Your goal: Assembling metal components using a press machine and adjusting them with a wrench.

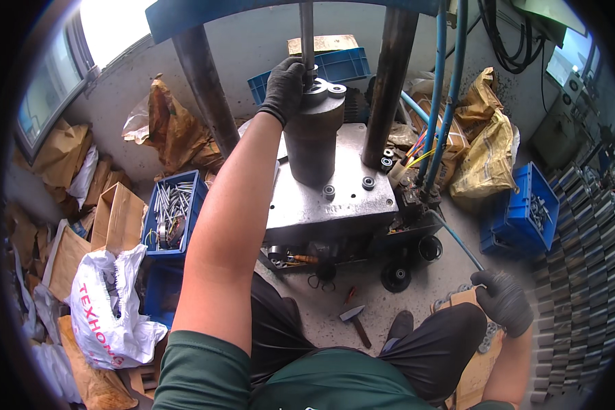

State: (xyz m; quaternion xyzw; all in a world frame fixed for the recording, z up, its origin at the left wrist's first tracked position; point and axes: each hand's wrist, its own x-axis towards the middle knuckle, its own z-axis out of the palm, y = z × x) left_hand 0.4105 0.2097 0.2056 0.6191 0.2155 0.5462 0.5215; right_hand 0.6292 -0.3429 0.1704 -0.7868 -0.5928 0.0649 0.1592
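Grey concrete floor (321, 301) surrounds a machine whose silvery metal plate (301, 212) sits between two dark round steel columns (388, 89). One thick, dark-grey metal cylinder (313, 150) stands on the plate, back from its front edge. Above it, the gloved left hand (285, 87) has its fingers curled at the foot of one slim upright steel rod (307, 34); whether they clasp the rod or only touch it, I cannot tell. Lower right, the gloved right hand (504, 301) is closed firmly around the end of one thin blue-grey metal lever (456, 239), beyond the plate's front right corner. One shiny steel ring (337, 89) lies at the cylinder top's right edge; two small, dark-centred metal rings (368, 182) rest near the plate's front edge. One wooden-handled hammer (357, 322) lies on the floor.
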